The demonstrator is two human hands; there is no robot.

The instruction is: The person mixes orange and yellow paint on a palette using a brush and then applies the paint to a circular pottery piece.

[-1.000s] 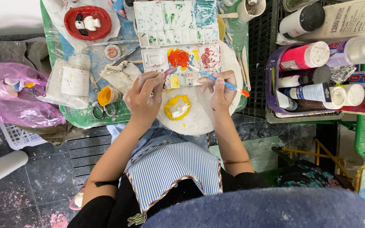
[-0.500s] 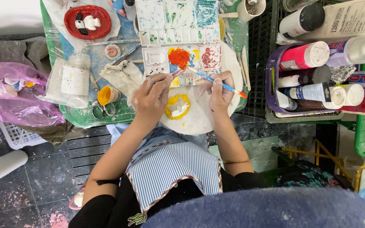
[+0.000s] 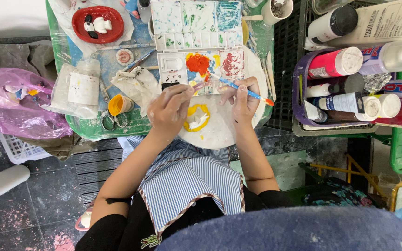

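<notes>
The right hand (image 3: 243, 104) grips a blue-handled paintbrush (image 3: 240, 89), its bristles at the orange patch in the white paint palette (image 3: 201, 65). The left hand (image 3: 170, 109) pinches a small painted piece, too small to make out. Both hover over a white plate (image 3: 219, 132) bearing a yellow paint ring, on the green tabletop (image 3: 131, 128).

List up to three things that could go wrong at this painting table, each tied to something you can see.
1. The right hand holds a loaded brush over the white plate; orange paint might drip onto it.
2. The plate overhangs the table edge above the striped apron; a nudge could tip it.
3. The open yellow pot sits near the left hand; it may be knocked over.
</notes>
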